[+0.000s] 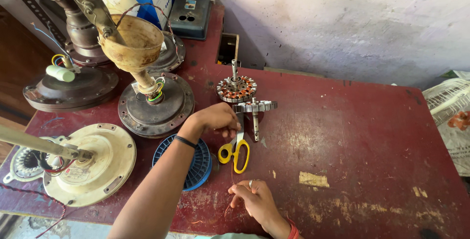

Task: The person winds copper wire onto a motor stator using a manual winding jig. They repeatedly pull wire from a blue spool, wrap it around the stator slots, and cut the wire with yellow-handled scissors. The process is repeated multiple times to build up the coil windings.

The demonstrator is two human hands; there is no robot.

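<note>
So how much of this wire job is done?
Done: one stator already carries copper coils. In hand: the right hand pinches thin copper wire, and the left hand sits beside the yellow scissors. Left: the second stator shows no copper.

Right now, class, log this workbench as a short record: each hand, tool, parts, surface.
left hand: over the scissor blades, beside the steel rotor
right hand: pinching thin copper wire
tool: yellow-handled scissors, flat on the table
parts: wound stator, blue wire spool, fan motors at left
surface: worn red table
</note>
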